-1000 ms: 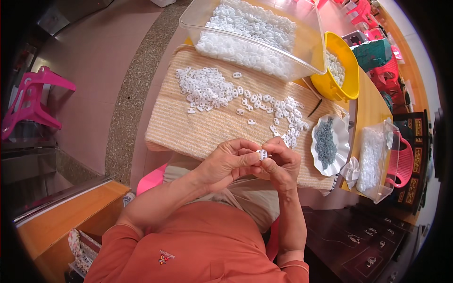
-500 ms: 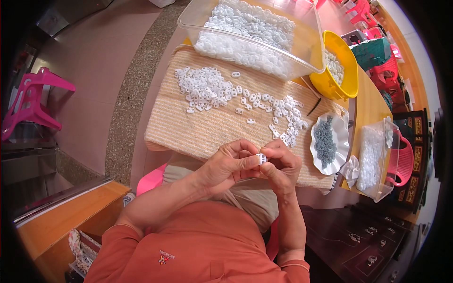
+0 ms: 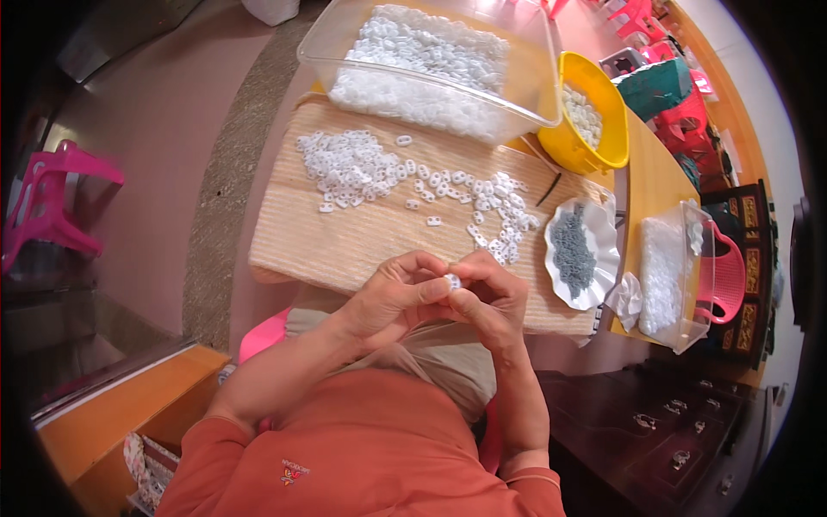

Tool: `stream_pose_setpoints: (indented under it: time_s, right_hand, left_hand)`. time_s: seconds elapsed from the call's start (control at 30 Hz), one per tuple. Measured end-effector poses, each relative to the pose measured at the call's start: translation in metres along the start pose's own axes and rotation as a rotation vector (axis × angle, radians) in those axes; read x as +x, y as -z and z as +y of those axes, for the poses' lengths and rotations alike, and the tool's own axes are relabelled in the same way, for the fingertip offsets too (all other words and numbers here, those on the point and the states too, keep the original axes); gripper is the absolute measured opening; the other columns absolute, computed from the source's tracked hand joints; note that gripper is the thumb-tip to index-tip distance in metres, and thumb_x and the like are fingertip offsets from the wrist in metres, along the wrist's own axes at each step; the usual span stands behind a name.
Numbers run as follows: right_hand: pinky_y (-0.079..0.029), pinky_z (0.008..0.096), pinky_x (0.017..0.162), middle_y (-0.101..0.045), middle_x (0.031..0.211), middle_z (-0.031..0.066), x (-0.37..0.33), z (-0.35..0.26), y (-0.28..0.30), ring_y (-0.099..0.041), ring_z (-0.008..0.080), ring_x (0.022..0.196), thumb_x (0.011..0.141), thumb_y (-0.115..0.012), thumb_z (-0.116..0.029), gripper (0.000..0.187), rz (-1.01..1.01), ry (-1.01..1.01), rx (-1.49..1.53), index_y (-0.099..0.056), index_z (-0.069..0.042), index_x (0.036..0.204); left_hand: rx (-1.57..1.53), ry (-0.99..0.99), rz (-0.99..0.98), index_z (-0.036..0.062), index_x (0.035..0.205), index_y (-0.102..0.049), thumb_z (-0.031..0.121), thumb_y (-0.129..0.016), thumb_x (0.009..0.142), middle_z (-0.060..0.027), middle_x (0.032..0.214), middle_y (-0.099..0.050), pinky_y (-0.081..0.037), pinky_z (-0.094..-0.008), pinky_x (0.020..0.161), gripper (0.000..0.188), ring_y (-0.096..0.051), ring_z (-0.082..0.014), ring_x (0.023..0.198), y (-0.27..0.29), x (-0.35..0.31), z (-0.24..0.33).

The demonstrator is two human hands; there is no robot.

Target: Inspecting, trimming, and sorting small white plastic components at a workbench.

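Note:
A small white plastic piece with dark holes (image 3: 452, 281) is pinched between my two hands, just off the near edge of the cloth-covered table. My left hand (image 3: 392, 297) grips it from the left with thumb and index finger. From the other side, my right hand (image 3: 493, 297) closes thumb and fingertips on it, hiding part of it. Beyond the hands, more white two-hole pieces lie in a large heap (image 3: 349, 168) and a looser group (image 3: 502, 211). To the right, a white wavy-rimmed dish (image 3: 601, 258) holds many tiny grey parts (image 3: 572, 254).
A big clear plastic bin (image 3: 413, 121) of white pieces stands at the far side. Right of it is a yellow basket (image 3: 612, 129) with pale pieces. Another clear box (image 3: 663, 276) and a crumpled tissue (image 3: 626, 297) sit farther right. A pink stool (image 3: 65, 202) stands on the left floor.
The whole view has shifted, so the table and hands appear slightly farther left. Both hands keep their pinch on the white piece, which looks slightly turned.

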State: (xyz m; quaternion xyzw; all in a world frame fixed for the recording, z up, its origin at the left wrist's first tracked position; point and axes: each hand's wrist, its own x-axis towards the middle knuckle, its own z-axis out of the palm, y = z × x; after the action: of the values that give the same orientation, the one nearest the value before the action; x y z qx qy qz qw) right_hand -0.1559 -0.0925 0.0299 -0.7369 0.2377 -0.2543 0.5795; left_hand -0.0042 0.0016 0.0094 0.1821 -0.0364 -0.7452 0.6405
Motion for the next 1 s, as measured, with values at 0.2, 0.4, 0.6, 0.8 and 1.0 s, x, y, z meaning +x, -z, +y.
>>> stream_pose_setpoints:
  time_s: [0.2,0.4,0.6,0.8,1.0]
  right_hand:
    - [-0.041,0.0198,0.068,-0.055,0.095,0.0053,-0.001,0.001,0.000,-0.051,0.0087,0.080,0.083,-0.069,0.001,0.016,0.042,-0.017,0.159,-0.062,0.001,0.098]
    - [-0.049,0.0228,0.070,-0.056,0.093,0.0074,-0.004,-0.002,0.016,-0.058,0.0113,0.080,0.082,-0.066,0.007,0.012,-0.001,-0.030,0.067,-0.060,0.003,0.092]
    - [-0.055,0.0254,0.068,-0.061,0.081,0.0042,0.008,0.000,0.069,-0.062,0.0114,0.071,0.084,-0.062,0.006,0.006,0.285,-0.132,-0.219,-0.062,0.002,0.088]
    - [-0.054,0.0251,0.067,-0.064,0.081,0.0090,0.065,-0.038,0.142,-0.063,0.0141,0.069,0.085,-0.067,-0.007,0.021,0.625,-0.035,-0.192,-0.064,0.007,0.100]
    - [-0.050,0.0231,0.071,-0.067,0.089,0.0113,0.076,-0.026,0.156,-0.065,0.0151,0.080,0.085,-0.067,-0.011,0.035,0.709,-0.018,-0.239,-0.060,0.008,0.114]
  left_hand:
    - [0.074,-0.006,0.032,0.0045,0.095,-0.063,0.004,-0.063,0.088,-0.0078,0.092,-0.065,-0.057,-0.0339,0.080,0.006,-0.065,-0.0176,0.087,0.006,0.001,-0.001]
    - [0.097,0.011,0.063,0.0012,0.093,-0.063,0.006,-0.062,0.090,-0.0093,0.094,-0.065,-0.055,-0.0324,0.082,0.006,-0.063,-0.0166,0.086,0.000,0.001,-0.004]
    - [0.109,0.008,0.147,0.0003,0.095,-0.063,0.007,-0.061,0.090,-0.0103,0.094,-0.066,-0.056,-0.0302,0.078,0.008,-0.064,-0.0140,0.082,-0.002,0.001,-0.003]
    - [0.135,0.011,0.113,0.0013,0.096,-0.063,0.007,-0.059,0.092,-0.0106,0.096,-0.067,-0.058,-0.0288,0.075,0.008,-0.065,-0.0140,0.080,0.000,-0.001,-0.005]
    - [0.179,-0.004,0.144,0.0008,0.097,-0.064,0.008,-0.060,0.092,-0.0094,0.092,-0.067,-0.058,-0.0279,0.073,0.009,-0.066,-0.0135,0.078,0.002,-0.002,-0.002]
